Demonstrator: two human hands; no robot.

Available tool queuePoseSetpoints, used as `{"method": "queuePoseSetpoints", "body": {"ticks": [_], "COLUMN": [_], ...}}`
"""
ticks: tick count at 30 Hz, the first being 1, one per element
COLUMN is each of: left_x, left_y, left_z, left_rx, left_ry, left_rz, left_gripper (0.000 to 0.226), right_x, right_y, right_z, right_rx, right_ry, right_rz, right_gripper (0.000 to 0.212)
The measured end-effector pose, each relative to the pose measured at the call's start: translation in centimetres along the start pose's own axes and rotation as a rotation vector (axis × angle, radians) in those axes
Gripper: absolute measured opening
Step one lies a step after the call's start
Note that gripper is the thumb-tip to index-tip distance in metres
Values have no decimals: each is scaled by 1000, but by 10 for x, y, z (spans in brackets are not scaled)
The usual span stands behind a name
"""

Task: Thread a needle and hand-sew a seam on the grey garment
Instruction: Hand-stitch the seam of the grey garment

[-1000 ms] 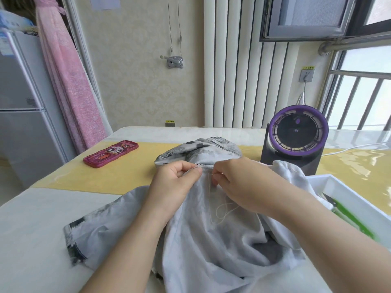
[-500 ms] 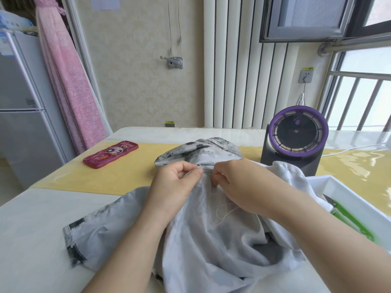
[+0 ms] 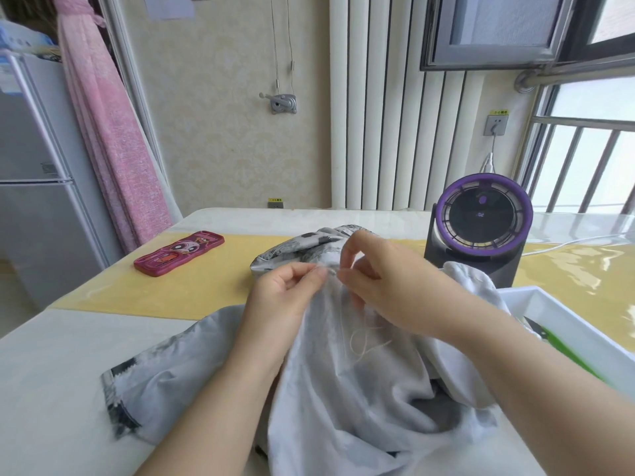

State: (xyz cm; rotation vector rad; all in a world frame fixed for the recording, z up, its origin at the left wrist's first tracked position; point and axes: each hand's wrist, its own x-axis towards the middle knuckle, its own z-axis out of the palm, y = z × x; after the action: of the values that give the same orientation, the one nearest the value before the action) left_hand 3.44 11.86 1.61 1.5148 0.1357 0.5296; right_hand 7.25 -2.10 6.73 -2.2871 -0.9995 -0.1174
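Observation:
The grey garment (image 3: 343, 389) lies bunched on the table in front of me, its patterned edge (image 3: 120, 400) at the near left. My left hand (image 3: 285, 293) pinches a raised fold of the cloth between thumb and forefinger. My right hand (image 3: 381, 283) is just to the right of that pinch, thumb tip at the seam. Its forefinger is lifted away from the thumb. A loose loop of pale thread (image 3: 360, 341) lies on the cloth below my right hand. The needle is too small to make out.
A pink phone case (image 3: 178, 252) lies on the yellow table runner (image 3: 192, 290) at the left. A purple-ringed fan (image 3: 481, 221) stands behind my right hand. A white tray (image 3: 563, 324) with a green-handled tool (image 3: 567, 352) sits at the right edge.
My right forefinger has lifted off the thumb, where before they were pinched together at the seam. My left hand keeps its hold on the fold.

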Motion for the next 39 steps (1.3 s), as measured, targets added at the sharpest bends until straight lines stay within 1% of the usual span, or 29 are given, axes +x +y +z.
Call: {"method": "queuePoseSetpoints", "body": {"ticks": [2,5,8,10,11,13,15,17,19,21,23,24,26,28,30,31,32,34,35,36,37,38,39], "left_x": [0,1,0,-1,-2,-3,-4,-6,-6,-5,-5,-5,-7,-8,-8,-7,-7,-8,-8,-8,-7,-7,-8], "left_y": [0,1,1,2,4,5,6,7,7,7,5,4,4,5,6,6,7,8,8,9,9,9,9], "left_z": [-2,-2,-2,-1,-1,1,2,3,2,1,0,0,0,0,-1,-1,-1,-1,-1,-2,-2,-2,-2], "left_rx": [-71,-137,-151,-160,-179,-201,-187,-177,-177,-203,-220,-218,-206,-192,-196,-204,-216,-235,-236,-236,-242,-256,-273], "left_ry": [24,25,16,0,-11,-23,-28,-47,-76,-124,-194,-235,-305,-327,-312,-300,-291,-281,-277,-273,-272,-272,-273], "left_rz": [-62,-126,-134,-118,-108,-87,-55,-31,-10,2,8,13,25,34,31,27,19,9,8,1,-7,-21,-34], "left_gripper": [7,10,10,8,8,8,13,14,7,3,7,11,11,8,3,5,8,10,11,11,11,10,9], "right_x": [-2,-4,-4,-3,-2,1,4,5,3,2,2,3,2,2,2,3,5,7,7,8,9,10,9], "right_y": [-3,1,3,3,4,6,11,14,12,10,10,10,6,6,5,5,5,4,4,7,9,13,16], "right_z": [-11,-20,-23,-20,-16,-6,3,3,-8,-17,-16,-12,-7,-9,-14,-17,-20,-27,-29,-29,-29,-28,-27], "right_rx": [96,235,274,290,299,304,184,52,81,161,233,284,436,539,609,690,849,1288,1444,1537,1543,1394,1077], "right_ry": [-76,-233,-318,-280,-230,-99,34,123,148,125,30,-20,-51,-33,12,45,73,85,98,109,123,156,199], "right_rz": [-35,-26,-30,-50,-55,-43,-24,-10,19,65,95,103,110,132,150,160,190,304,330,321,276,212,135], "right_gripper": [10,5,7,5,3,10,19,25,24,22,35,40,30,21,18,20,22,29,32,35,36,38,39]}}
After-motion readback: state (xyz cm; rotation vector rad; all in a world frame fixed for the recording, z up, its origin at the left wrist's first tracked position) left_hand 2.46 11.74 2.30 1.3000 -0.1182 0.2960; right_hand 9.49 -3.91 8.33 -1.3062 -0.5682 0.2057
